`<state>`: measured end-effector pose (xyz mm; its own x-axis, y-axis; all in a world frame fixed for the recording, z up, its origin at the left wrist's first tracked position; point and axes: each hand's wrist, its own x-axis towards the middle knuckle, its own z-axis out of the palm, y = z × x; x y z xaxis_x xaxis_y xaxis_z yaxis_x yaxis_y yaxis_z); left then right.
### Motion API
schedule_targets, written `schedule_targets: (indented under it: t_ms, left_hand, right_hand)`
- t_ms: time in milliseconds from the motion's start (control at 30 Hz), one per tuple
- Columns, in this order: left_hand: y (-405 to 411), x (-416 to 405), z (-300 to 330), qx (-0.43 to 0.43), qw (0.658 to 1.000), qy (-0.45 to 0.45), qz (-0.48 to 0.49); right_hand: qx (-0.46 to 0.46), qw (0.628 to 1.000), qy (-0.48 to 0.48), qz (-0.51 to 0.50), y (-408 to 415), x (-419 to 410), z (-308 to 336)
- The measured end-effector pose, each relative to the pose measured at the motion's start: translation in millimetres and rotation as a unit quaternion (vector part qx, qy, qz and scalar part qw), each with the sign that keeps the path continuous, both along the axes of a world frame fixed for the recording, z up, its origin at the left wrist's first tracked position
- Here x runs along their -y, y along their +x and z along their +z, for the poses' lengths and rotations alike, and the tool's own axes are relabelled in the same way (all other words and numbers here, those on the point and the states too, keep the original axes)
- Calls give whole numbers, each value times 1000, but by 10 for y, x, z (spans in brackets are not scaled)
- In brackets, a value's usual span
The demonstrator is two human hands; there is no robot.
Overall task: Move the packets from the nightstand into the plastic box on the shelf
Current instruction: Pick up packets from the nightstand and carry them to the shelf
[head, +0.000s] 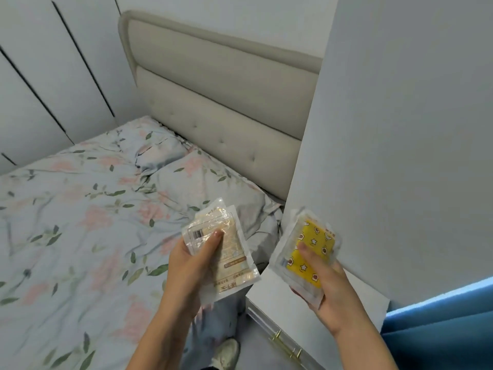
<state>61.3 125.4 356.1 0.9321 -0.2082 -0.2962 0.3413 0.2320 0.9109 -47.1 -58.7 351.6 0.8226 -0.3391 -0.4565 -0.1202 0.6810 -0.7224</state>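
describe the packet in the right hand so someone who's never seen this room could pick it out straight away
Find the white nightstand beside the bed's padded headboard. Just above it, the right hand holds a clear-edged packet, thumb pressed on its face. It is bright yellow with small star and toast pictures, unlike the pale cream packets in the left hand.

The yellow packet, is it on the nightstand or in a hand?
In a hand: the right hand holds the yellow packet above the nightstand.
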Motion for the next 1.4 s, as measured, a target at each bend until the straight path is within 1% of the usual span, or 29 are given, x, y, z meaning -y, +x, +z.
schedule_targets:
  t_ms: [100, 233, 400, 500, 700, 833, 1033, 1233, 1333, 1400]
  left_hand:
    - [-291, -254, 101, -4, 998, -28, 55]
    - [-652, -862, 221, 1, 987, -8, 163]
    - [-1166, -1708, 387, 37, 956, 24, 289]
    - [-1492, -2194, 475, 53, 933, 27, 354]
    - [-2297, -3270, 591, 97, 888, 46, 447]
    - [-2992, -4083, 576, 99, 855, 73, 505]
    - [-4016, -5097, 600, 91, 807, 80, 578]
    - [-4743, -5744, 605, 80, 763, 87, 635]
    - [-5051, -6052, 547, 65, 744, 90, 659]
    - [-5232, -6253, 496, 57, 725, 92, 680]
  right_hand:
    - [5, 995, -69, 68, -67, -111, 116]
    - [36, 984, -121, 124, -61, -437, 256]
    - [86, 958, -171, 215, -24, -1057, 495]
    - [112, 937, -191, 270, -40, -1534, 634]
    - [174, 889, -162, 392, -246, -2744, 784]
    - [192, 853, -160, 458, -594, -3681, 780]
    - [212, 829, -144, 496, -1196, -4909, 765]
    - [216, 794, -135, 552, -1719, -5840, 719]
    - [222, 778, -141, 571, -1893, -6284, 716]
    - [221, 766, -141, 587, -1971, -6595, 691]
